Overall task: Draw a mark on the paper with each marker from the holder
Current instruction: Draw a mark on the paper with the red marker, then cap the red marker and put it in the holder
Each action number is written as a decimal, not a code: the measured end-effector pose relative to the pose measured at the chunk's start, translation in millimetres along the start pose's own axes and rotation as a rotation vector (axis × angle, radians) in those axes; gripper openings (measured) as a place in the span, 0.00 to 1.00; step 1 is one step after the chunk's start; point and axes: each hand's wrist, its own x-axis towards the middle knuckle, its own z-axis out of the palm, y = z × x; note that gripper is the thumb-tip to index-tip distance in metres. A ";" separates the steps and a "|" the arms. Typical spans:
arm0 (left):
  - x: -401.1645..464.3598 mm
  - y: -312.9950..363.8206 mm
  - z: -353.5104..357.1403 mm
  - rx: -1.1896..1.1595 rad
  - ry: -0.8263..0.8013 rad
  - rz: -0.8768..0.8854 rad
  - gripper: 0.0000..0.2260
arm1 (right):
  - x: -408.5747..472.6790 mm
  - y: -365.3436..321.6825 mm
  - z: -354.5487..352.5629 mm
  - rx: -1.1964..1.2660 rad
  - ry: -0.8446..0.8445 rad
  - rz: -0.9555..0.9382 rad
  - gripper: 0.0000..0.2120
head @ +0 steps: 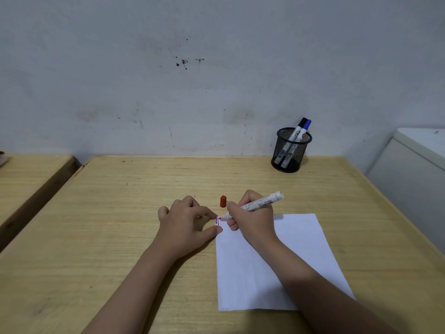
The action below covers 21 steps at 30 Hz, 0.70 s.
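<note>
A white sheet of paper [277, 266] lies on the wooden desk [120, 225]. My right hand [250, 220] grips a white marker [261, 203], its tip touching the paper's top left corner beside short blue and red marks [217, 221]. My left hand [187, 222] rests on the desk, its thumb and forefinger pressing that same corner. The marker's red cap [223, 201] stands upright on the desk just behind the hands. A black mesh holder [290, 150] at the back right holds a black-capped marker [298, 130] and a blue-capped marker [305, 127].
A stained grey wall rises right behind the desk. A second wooden surface [29, 174] sits to the left across a gap. A white cabinet [414, 169] stands at the desk's right edge.
</note>
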 end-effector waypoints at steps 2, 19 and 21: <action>-0.4 0.2 0.7 -0.007 0.005 0.003 0.14 | -0.1 -1.6 -2.1 0.062 0.053 -0.008 0.16; 59.1 26.6 3.6 -0.359 -0.100 0.029 0.05 | 3.1 -31.3 -17.6 0.321 0.312 -0.100 0.17; 57.5 29.5 -4.1 -0.581 -0.032 -0.096 0.04 | 3.1 -42.4 -24.5 0.356 0.295 -0.135 0.17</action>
